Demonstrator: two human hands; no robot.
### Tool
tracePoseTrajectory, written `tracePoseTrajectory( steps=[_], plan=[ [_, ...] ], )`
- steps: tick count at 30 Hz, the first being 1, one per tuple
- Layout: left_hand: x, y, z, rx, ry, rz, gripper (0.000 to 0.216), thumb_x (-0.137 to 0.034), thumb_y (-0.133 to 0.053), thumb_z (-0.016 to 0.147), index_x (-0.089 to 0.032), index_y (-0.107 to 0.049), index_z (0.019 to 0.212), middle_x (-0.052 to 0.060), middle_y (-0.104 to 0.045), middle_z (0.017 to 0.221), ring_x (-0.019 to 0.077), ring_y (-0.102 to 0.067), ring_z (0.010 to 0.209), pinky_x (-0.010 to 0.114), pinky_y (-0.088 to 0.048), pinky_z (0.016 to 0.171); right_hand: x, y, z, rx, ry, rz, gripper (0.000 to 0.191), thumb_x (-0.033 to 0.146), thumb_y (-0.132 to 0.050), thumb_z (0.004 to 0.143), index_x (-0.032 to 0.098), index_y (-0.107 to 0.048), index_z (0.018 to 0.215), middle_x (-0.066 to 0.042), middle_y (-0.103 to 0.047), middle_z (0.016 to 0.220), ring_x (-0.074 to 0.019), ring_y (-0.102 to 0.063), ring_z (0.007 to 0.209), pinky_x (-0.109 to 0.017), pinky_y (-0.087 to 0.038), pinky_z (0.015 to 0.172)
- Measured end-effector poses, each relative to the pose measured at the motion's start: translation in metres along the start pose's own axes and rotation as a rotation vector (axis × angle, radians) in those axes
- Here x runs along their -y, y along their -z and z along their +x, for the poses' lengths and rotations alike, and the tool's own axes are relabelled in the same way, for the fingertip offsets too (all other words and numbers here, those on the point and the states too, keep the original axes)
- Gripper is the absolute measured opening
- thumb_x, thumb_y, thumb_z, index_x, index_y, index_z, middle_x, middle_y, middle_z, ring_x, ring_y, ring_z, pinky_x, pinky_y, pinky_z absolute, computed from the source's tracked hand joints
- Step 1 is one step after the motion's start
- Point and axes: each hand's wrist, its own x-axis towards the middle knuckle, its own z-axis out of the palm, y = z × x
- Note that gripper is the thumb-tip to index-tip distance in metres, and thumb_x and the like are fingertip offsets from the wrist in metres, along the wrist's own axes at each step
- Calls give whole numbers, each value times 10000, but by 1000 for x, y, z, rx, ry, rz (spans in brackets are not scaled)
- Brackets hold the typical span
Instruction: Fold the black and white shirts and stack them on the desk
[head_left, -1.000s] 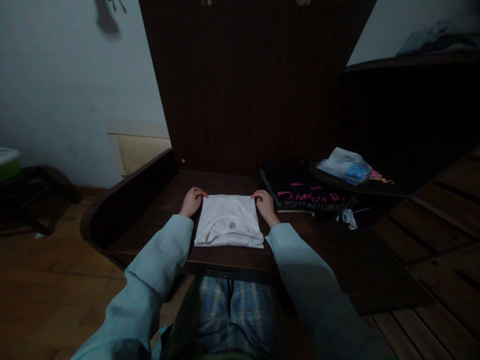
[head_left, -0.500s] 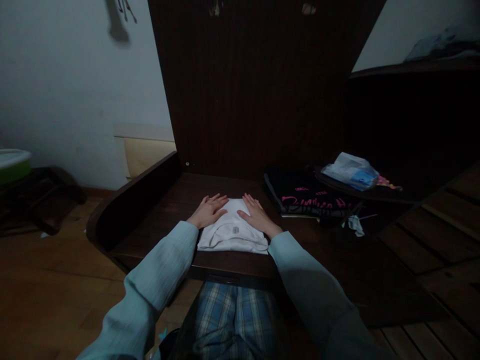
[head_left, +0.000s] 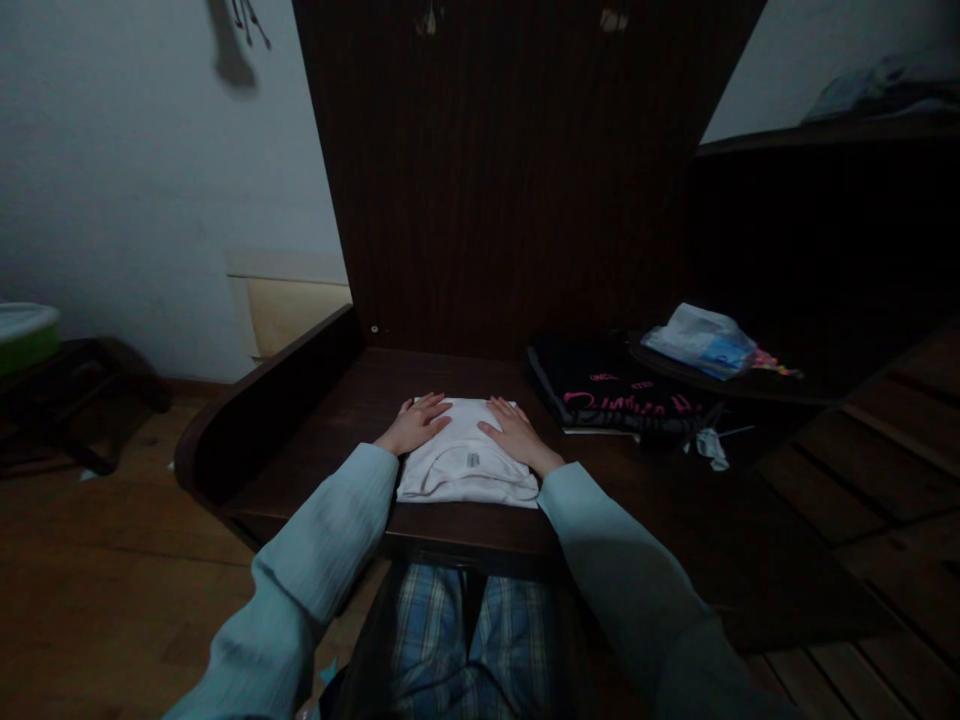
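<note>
- The left hand [head_left: 416, 425] and right hand [head_left: 515, 435] lie palm-down on a folded white shirt [head_left: 469, 468]. Each grip is spread flat, pinching nothing.
- The shirt sits on the dark desk [head_left: 352, 400], with its near hem close to the front edge.
- Risk, as I judge it: uneven pressure could skew the folds, and a pull toward the lap could drag the shirt over the edge.
- A black garment [head_left: 611, 392] lies near on the right, so a sideways sweep could rumple it.
- Dim light hides the fold layers. The shirt's label and the garment's pink print are unreadable, and what the bag [head_left: 701, 340] holds is unclear.
</note>
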Motion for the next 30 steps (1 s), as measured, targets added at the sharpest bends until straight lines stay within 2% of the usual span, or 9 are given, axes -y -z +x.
tracePoseTrajectory(
  steps=[4, 7, 10, 16, 21, 25, 28, 30],
  plan=[
    [9, -4, 5, -164, 22, -106, 409, -331, -383, 850, -169, -505, 1205, 99, -528, 1254, 217, -449, 1185, 407, -313, 1011, -11, -2, 5, -222, 23, 173, 419, 433, -362, 855, 142, -609, 1028, -131, -548, 1188, -200, -476, 1128, -348, -326, 987],
    [17, -6, 9, -205, -27, -177, 363, -253, -391, 829, -130, -560, 1125, 105, -586, 1169, 193, -524, 1098, 326, -379, 969, -15, -1, 7, -397, 23, 267, 355, 408, -368, 848, 174, -634, 851, -112, -581, 1078, -196, -517, 1039, -347, -376, 938],
    [22, -7, 10, -224, -4, -203, 395, -228, -438, 793, -121, -524, 1164, 109, -575, 1183, 193, -522, 1098, 320, -385, 968, -15, 1, 7, -482, 27, 308, 334, 385, -369, 842, 182, -614, 743, -109, -576, 1029, -203, -523, 997, -364, -387, 918],
    [24, -4, 9, -244, 112, -167, 460, -328, -511, 763, -113, -516, 1170, 130, -569, 1177, 237, -517, 1095, 358, -396, 946, -7, 5, 4, -487, 26, 379, 334, 366, -386, 839, 190, -580, 631, -101, -568, 984, -208, -532, 947, -358, -419, 856],
    [16, 4, 5, -207, 214, -286, 497, -356, -562, 707, -126, -543, 1147, 111, -630, 1070, 241, -584, 982, 338, -451, 858, -5, 8, 3, -502, 35, 423, 325, 359, -385, 835, 191, -569, 627, -98, -572, 935, -201, -538, 910, -338, -434, 815],
    [7, 13, 1, -151, 168, -507, 419, -383, -456, 764, -136, -608, 1068, 98, -623, 1112, 224, -558, 1043, 316, -410, 911, -2, 9, 2, -477, 59, 448, 287, 350, -398, 820, 194, -558, 640, -88, -582, 886, -197, -546, 873, -333, -426, 802],
    [5, 18, -1, -72, 122, -627, 498, -349, -547, 682, -172, -571, 1147, 73, -565, 1215, 236, -506, 1122, 322, -391, 931, 1, 9, 2, -448, 78, 464, 288, 336, -401, 817, 196, -541, 608, -75, -585, 837, -189, -550, 844, -327, -422, 799],
    [5, 18, -2, 0, 113, -681, 549, -299, -586, 623, -169, -567, 1156, 70, -570, 1209, 243, -516, 1106, 325, -404, 912, 2, 9, 2, -453, 74, 468, 293, 327, -402, 819, 198, -535, 592, -64, -585, 799, -182, -551, 823, -317, -424, 784]
  ],
)
